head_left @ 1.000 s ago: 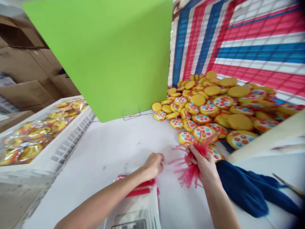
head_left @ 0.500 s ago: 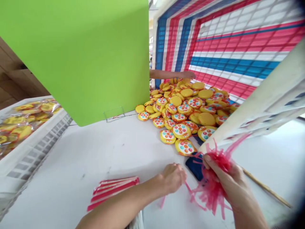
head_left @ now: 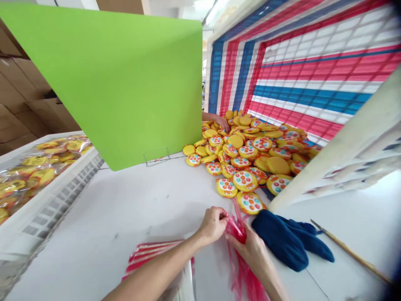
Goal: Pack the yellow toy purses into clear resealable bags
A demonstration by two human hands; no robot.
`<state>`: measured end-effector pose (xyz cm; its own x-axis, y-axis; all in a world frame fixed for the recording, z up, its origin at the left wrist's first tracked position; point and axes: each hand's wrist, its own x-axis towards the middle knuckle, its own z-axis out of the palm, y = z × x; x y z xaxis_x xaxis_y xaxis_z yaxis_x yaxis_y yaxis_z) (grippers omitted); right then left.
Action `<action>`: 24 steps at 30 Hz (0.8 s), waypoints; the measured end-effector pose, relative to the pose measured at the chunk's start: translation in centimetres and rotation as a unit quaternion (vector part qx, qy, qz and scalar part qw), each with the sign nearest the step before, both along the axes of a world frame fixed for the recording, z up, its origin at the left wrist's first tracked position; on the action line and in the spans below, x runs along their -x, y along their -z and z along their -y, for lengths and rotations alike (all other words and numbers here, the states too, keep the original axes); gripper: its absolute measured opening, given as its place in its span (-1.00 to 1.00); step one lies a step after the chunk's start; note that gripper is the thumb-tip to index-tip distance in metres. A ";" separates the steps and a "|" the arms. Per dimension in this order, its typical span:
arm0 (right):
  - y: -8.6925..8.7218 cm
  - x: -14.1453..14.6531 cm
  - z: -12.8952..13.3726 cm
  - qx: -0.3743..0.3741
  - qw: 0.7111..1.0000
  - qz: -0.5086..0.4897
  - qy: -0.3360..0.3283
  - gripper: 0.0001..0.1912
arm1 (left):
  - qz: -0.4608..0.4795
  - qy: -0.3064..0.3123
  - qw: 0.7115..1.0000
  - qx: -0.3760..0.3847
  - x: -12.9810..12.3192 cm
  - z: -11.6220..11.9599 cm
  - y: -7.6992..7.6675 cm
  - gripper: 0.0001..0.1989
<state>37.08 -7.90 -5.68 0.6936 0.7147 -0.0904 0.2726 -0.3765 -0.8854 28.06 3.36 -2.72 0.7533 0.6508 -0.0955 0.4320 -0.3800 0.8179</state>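
Pink plastic strips [head_left: 247, 278] hang in a loose bundle from my right hand [head_left: 250, 246], whose fingers are wrapped round them. Right beside it, my left hand [head_left: 214, 223] pinches the upper end of the same strips. Under my left forearm lies a fanned stack of red-and-white striped bags [head_left: 144, 256] on the white table [head_left: 131, 209]. Dark blue cloth [head_left: 282, 238] rests to the right of my right hand. Beyond my hands spreads a heap of round yellow pieces with coloured dots [head_left: 246, 181].
A green board [head_left: 125, 92] stands upright at the back left. At the left is a white crate [head_left: 62, 188] of wrapped yellow pieces. A striped-lined basket [head_left: 326, 159] lies tipped at the right, near a thin stick [head_left: 351, 246]. Another person's hand [head_left: 222, 123] touches the heap.
My right hand has moved left with the pink strips, and my left hand now meets it. The blue cloth is uncovered. The other person's hand has shifted left and down onto the heap.
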 end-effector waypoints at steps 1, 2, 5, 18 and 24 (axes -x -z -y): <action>0.2 0.2 -0.1 0.013 1.000 0.024 0.008 -0.39 | 0.008 -0.018 1.000 0.013 0.0 0.0 0.2 -0.80; 0.5 0.4 0.0 0.029 0.998 0.056 0.013 -0.35 | 0.015 -0.033 0.999 0.027 0.0 0.0 0.4 -0.81; 1.7 0.6 0.8 0.104 0.977 0.187 0.003 -0.31 | 0.037 -0.068 0.995 0.068 -0.3 0.3 1.3 -0.82; 4.7 -2.6 3.8 0.078 0.949 0.297 -0.066 -0.71 | 0.029 -0.099 0.969 0.226 0.7 -0.3 2.3 -0.83; 3.5 -2.2 4.0 0.069 0.948 0.309 -0.041 -0.75 | 0.004 -0.080 0.978 0.193 1.3 -0.4 2.5 -0.86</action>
